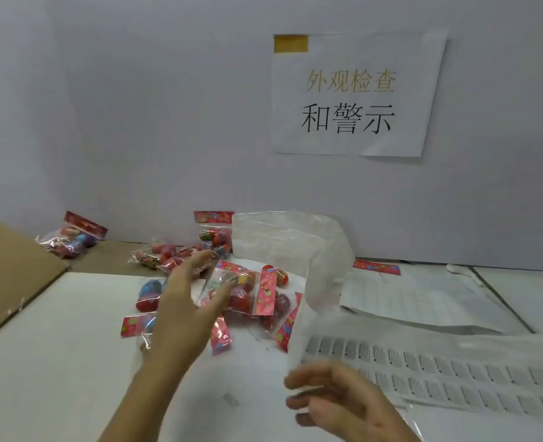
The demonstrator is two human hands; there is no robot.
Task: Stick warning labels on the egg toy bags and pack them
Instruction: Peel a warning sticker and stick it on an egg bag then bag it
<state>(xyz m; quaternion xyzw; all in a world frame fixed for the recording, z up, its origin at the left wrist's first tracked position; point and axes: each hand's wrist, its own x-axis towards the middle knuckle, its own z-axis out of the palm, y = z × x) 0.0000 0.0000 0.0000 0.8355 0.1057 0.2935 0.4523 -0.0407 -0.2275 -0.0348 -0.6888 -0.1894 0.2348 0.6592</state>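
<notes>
Warning label sheet point(455, 378) beside right hand point(337, 400); egg toy bags point(248, 301) heaped under left hand point(184, 301)
Sheet runs rightward from the right hand's loosely curled fingers; blur, cannot tell if they pinch it. Left hand wide, fingers spread over the heap, holding nothing. Nearest bag point(232, 282) off its fingertips lies flat, red header card point(265, 293) toward the right hand, long axis judged left-right. Judged light, crinkly, slippery film, hard eggs shifting inside: take it by the stiff header

About nine egg toy bags point(72, 238), their pile too overlapped for an exact count; two label sheets point(439, 371); one wall sign point(350, 94); one cardboard box point(8, 266).
</notes>
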